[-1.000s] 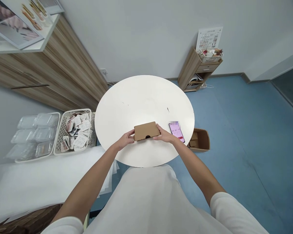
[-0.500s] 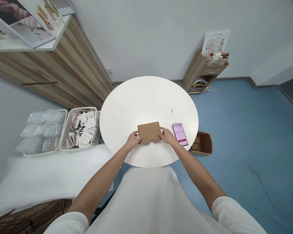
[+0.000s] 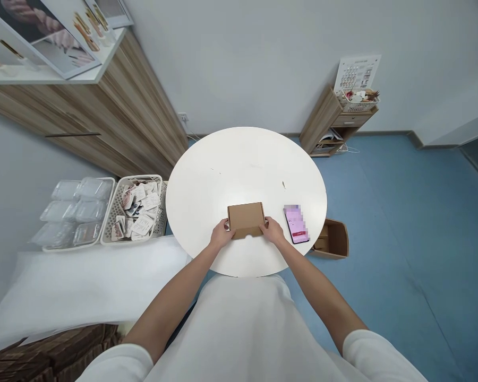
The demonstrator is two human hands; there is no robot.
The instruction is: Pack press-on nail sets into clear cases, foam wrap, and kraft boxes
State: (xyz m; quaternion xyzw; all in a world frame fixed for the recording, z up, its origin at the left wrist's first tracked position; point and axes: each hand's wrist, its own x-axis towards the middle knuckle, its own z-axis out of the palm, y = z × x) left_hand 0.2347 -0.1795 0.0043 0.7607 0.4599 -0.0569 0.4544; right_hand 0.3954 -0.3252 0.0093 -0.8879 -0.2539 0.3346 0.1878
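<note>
A small brown cardboard box (image 3: 246,216) is at the front part of the round white table (image 3: 239,159), its notched flap along the side nearest me. My left hand (image 3: 222,233) grips the box's near left corner, thumb on the front flap. On the opposite corner, my right hand (image 3: 272,230) holds it the same way, fingers at the side. The undersides of both hands are hidden. To the right of my right hand lies a phone (image 3: 297,225) with a pink screen, partly pixelated.
Left of the table, a white basket (image 3: 161,225) holds many printed cards, beside a basket of clear plastic boxes (image 3: 91,207). An open brown carton (image 3: 338,239) stands on the floor at right. A wooden cabinet (image 3: 143,106) and a small shelf unit (image 3: 322,119) stand behind.
The view has shifted slightly. Both hands have moved down toward the box's near corners, and its front flap now sits flatter against the front. The box stays between them.
</note>
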